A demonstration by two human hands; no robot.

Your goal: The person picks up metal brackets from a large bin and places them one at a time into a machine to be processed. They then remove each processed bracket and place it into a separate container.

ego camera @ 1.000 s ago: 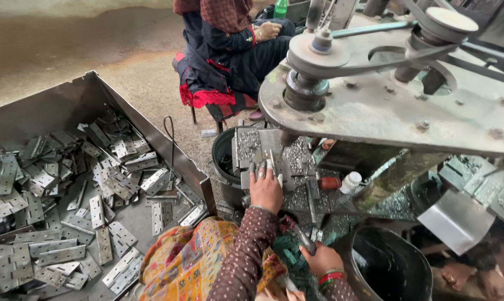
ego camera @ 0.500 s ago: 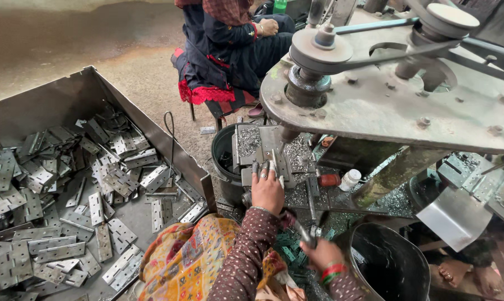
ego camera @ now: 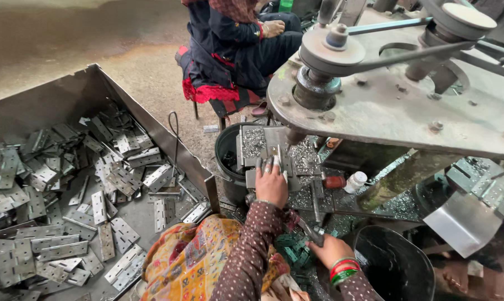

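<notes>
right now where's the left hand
In the head view, centre frame: the left hand rests on the metal jig plate under the drill spindle, right of the hinge bin.

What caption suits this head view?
Left hand presses a metal piece on the drill table; right hand grips a lever.

We see dull grey metal hinges (ego camera: 56,217) w/ matt finish, rough steel machine plate (ego camera: 397,111), glittery metal shavings (ego camera: 305,153), patterned cloth sleeve (ego camera: 246,251), glossy black plastic bucket (ego camera: 394,267).

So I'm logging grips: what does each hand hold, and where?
Left hand presses a metal piece flat on the jig, fingers on top. Right hand grips a metal lever at its lower end.
</notes>
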